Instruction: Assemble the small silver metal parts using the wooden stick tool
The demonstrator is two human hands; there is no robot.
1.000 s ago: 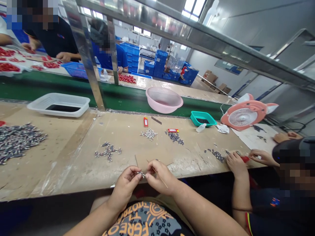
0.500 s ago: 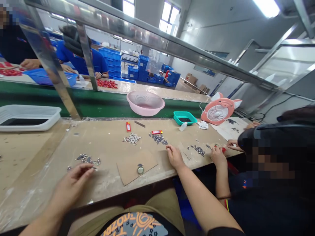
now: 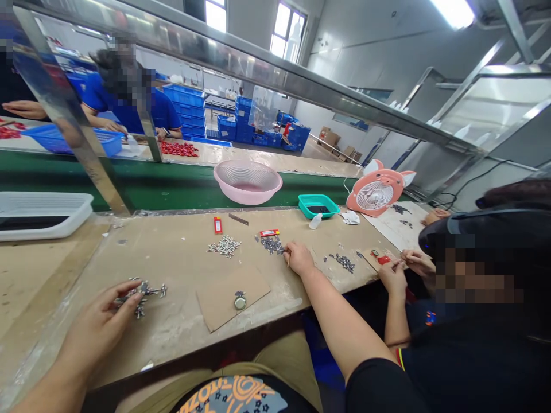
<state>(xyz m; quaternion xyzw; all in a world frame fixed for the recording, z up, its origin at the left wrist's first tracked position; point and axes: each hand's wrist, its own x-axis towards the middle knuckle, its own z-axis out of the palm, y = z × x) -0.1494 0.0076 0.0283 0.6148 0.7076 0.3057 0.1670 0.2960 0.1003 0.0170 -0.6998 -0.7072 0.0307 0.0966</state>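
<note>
My left hand (image 3: 97,324) is at the left of the table, thumb and forefinger closed around a small grey metal part (image 3: 143,285) over a loose group of similar metal parts (image 3: 140,310). My right hand (image 3: 300,258) pinches a thin wooden stick (image 3: 288,260), its fingertips at the edge of a pile of dark grey pieces (image 3: 271,245). Between the hands lies a cardboard sheet (image 3: 215,298). On it rests an upturned bottle cap (image 3: 240,303) with pale content, a small dark piece at its upper edge.
Silvery pieces (image 3: 224,246), two red boxes (image 3: 217,225) and a metal strip (image 3: 238,219) lie ahead. Behind stand a pink basin (image 3: 248,183), green basket (image 3: 318,206), small bottle (image 3: 315,221) and pig-shaped fan (image 3: 376,192). A co-worker's hands (image 3: 394,278) work close on my right.
My left hand has closed on a small metal part at the left group. My right hand has moved slightly forward to the dark pieces, stick still in its fingers. The view has shifted slightly.
</note>
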